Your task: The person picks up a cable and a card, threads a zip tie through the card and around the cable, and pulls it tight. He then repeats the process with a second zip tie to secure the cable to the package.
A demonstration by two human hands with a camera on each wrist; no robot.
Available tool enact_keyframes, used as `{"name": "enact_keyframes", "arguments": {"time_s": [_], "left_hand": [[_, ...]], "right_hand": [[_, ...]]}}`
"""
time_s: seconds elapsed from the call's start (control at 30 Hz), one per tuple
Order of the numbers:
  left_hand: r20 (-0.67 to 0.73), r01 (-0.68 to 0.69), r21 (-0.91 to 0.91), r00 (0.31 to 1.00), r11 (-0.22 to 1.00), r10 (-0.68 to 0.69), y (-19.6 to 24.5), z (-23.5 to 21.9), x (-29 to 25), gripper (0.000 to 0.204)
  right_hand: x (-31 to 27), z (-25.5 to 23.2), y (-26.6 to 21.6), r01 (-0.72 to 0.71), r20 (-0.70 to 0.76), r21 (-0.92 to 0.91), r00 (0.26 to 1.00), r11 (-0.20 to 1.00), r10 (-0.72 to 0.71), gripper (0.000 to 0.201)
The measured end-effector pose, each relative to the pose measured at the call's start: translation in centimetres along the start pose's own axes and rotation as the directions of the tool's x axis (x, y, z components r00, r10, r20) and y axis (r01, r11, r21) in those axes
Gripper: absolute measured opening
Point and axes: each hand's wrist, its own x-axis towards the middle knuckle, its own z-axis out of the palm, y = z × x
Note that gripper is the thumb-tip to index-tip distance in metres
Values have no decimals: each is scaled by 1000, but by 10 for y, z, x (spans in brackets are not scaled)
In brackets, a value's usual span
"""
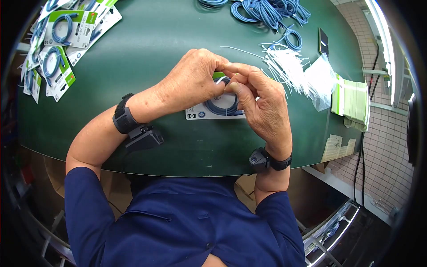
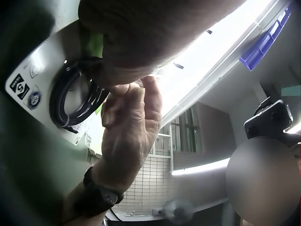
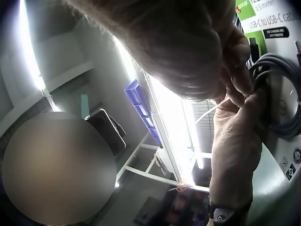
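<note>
A white and green packaging card [image 1: 195, 113] lies flat on the green table [image 1: 155, 49] with a coiled blue cable [image 1: 222, 107] on it. My left hand [image 1: 191, 80] curls over the top of the coil, fingers on the cable. My right hand [image 1: 260, 100] meets it from the right, thumb and forefinger pinching a thin white zip tie [image 3: 209, 112] at the coil. The left wrist view shows the coil [image 2: 66, 103] on the card [image 2: 37, 70] with the right hand [image 2: 127, 127] beside it. Both hands hide the tie's path round the cable.
A heap of white zip ties [image 1: 287, 62] and a clear plastic bag [image 1: 320, 80] lie right of the hands. Loose blue cables [image 1: 267, 11] sit at the far edge, packaged cables [image 1: 58, 40] at far left. A stack of cards [image 1: 353, 100] and a black phone [image 1: 323, 42] are at the right.
</note>
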Motion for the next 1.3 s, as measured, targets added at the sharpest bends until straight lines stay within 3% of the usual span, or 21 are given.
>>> {"name": "enact_keyframes", "arguments": {"time_s": [0.07,0.17,0.3,0.43,0.53,0.67,0.8,1.0,1.1,1.3], "left_hand": [[-25,-46,53,999,998,47,1,0,-1,18],[-4,25,56,1000,998,-25,2,0,-2,18],[11,16,137,1000,990,-18,2,1,-3,19],[44,4,99,999,995,-9,5,-3,-1,18],[33,0,67,999,998,-2,2,-3,0,21],[47,23,24,999,999,-25,2,-2,0,28],[61,54,-19,997,998,-52,0,-2,0,32],[69,51,-69,997,996,-46,2,-5,2,34],[149,147,-10,978,989,-144,9,-11,3,32],[138,143,-37,981,989,-136,9,-15,4,30]], "right_hand": [[-1,0,-1,6,27,-12,1000,1000,-5,23],[-1,-1,0,18,81,-32,997,999,-16,22],[-3,-4,4,70,173,-74,983,995,-57,20],[-2,-9,9,32,143,61,989,998,-40,17],[-2,-17,5,-176,186,253,974,951,131,15],[-2,-25,9,-293,225,327,947,898,227,14],[-4,-27,12,-324,250,402,939,856,237,17],[-6,-27,7,-317,226,404,943,858,243,17],[-7,-26,4,-309,207,408,948,859,243,16],[-8,-24,7,-127,93,242,990,962,108,16]]}}
